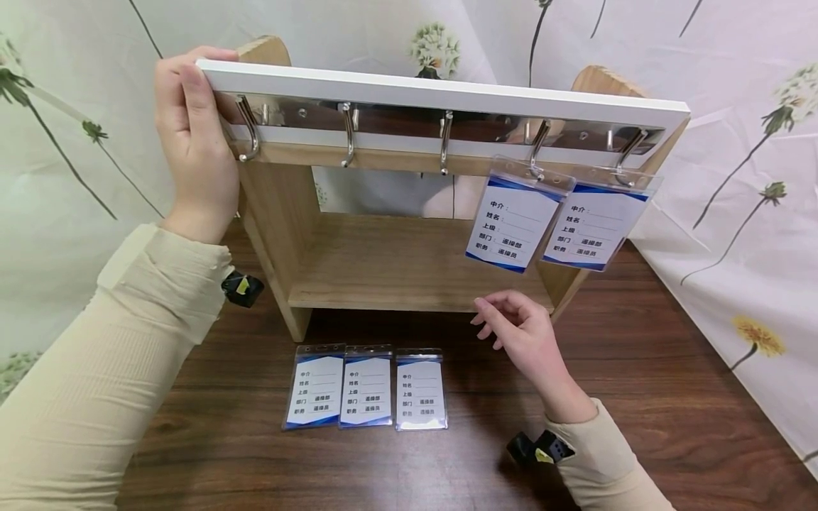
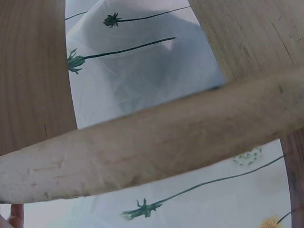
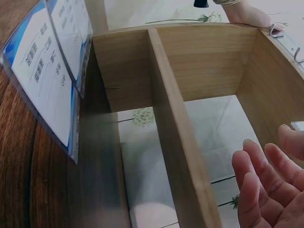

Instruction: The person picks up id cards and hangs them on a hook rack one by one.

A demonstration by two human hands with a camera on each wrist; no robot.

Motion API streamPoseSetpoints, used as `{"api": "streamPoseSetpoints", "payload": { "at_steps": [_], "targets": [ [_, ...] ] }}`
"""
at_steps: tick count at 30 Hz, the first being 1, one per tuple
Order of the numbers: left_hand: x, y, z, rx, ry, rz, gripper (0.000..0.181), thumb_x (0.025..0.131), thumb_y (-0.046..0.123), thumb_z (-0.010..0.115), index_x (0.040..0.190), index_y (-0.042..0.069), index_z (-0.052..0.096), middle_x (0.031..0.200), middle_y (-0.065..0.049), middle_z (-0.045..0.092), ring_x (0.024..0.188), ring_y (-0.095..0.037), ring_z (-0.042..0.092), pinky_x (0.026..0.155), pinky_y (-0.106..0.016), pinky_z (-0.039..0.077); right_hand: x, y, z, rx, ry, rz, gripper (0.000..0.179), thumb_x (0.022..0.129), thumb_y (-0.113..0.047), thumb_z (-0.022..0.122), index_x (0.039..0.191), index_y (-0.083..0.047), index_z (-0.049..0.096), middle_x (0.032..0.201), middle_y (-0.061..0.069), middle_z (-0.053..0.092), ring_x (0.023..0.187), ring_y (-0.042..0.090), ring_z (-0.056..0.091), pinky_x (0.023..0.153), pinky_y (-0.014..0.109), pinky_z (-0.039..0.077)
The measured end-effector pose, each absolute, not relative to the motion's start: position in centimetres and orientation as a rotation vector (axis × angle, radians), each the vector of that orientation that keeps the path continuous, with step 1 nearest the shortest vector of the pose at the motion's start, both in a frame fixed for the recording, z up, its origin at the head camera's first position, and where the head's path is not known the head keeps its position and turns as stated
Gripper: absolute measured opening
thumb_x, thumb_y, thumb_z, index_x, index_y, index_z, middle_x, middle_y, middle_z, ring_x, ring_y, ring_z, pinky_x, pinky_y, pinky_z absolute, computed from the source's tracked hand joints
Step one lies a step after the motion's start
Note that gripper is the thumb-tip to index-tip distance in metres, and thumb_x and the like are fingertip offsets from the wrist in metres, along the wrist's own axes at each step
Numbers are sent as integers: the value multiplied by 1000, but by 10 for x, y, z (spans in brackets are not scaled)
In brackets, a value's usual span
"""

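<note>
My left hand (image 1: 199,142) grips the left end of a white-fronted hook rack (image 1: 396,89) on a wooden shelf, thumb on the front side. Two clear badge holders with blue and white cards hang from the rack's right-hand hooks: one badge (image 1: 513,223) on the fourth hook, another badge (image 1: 594,226) on the last. Just below them my right hand (image 1: 527,337) hovers with loosely bent fingers and nothing between them. Three more badges lie in a row before the shelf: a left badge (image 1: 314,390), a middle badge (image 1: 366,389) and a right badge (image 1: 421,394).
The wooden shelf (image 1: 396,259) stands on a dark wood-grain table (image 1: 255,454). On the rack, the left three hooks, such as the middle hook (image 1: 446,142), carry no badge. Behind hangs a white cloth (image 1: 358,35) printed with dandelions.
</note>
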State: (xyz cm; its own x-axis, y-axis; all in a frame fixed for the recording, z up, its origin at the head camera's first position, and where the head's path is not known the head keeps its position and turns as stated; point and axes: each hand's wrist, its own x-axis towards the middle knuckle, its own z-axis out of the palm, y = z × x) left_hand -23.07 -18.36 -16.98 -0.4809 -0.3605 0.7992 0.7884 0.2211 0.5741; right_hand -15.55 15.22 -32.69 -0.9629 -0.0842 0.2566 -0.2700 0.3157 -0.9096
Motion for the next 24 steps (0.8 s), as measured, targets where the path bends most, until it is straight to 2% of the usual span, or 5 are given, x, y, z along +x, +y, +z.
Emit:
{"api": "streamPoseSetpoints", "payload": {
  "at_steps": [11,17,24],
  "targets": [
    [-230,-181,-166,-418,-1483,-1480,45,104,-4,19,102,14,60,104,5,66,91,-11,54,86,-19,37,-165,152,-338,322,-2547,1687,24,97,-23,64,104,1,67,85,15,72,66,11,66,56,27,54],
    [-230,-181,-167,-417,-1478,-1489,45,104,-4,19,102,14,60,105,5,66,90,-11,54,86,-19,37,-168,153,-344,332,-2585,1663,23,96,-24,66,101,-2,69,80,13,71,63,17,60,54,29,53],
    [-229,-181,-166,-413,-1489,-1471,46,104,-4,19,102,14,60,105,6,66,87,-10,53,85,-19,36,-171,148,-351,374,-2646,1642,21,96,-24,65,101,-4,71,82,12,72,65,18,61,56,28,53]
  ]
}}
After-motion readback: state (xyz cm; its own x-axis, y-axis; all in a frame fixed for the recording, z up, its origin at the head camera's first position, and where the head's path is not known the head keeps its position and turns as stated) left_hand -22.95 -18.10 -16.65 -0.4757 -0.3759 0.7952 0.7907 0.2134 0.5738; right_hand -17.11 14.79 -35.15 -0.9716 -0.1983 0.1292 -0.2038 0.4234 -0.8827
